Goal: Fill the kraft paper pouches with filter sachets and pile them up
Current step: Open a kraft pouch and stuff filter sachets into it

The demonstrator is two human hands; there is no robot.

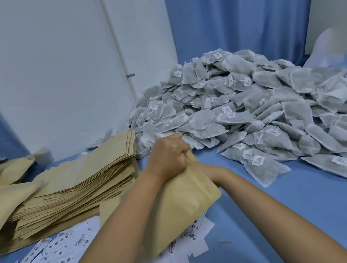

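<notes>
My left hand (171, 151) grips the top edge of a kraft paper pouch (183, 205) that bulges in front of me. My right hand is hidden inside or behind the pouch mouth; only its wrist (216, 173) and forearm show. A big heap of grey filter sachets (253, 106) with small white tags covers the blue surface to the right and behind. To the left lies a flat stack of empty kraft pouches (76, 189).
Several white printed labels (52, 259) lie scattered on the blue cloth (291, 215) near me. More kraft pouches (6, 170) lie at the far left. A white wall and blue curtain (240, 10) stand behind.
</notes>
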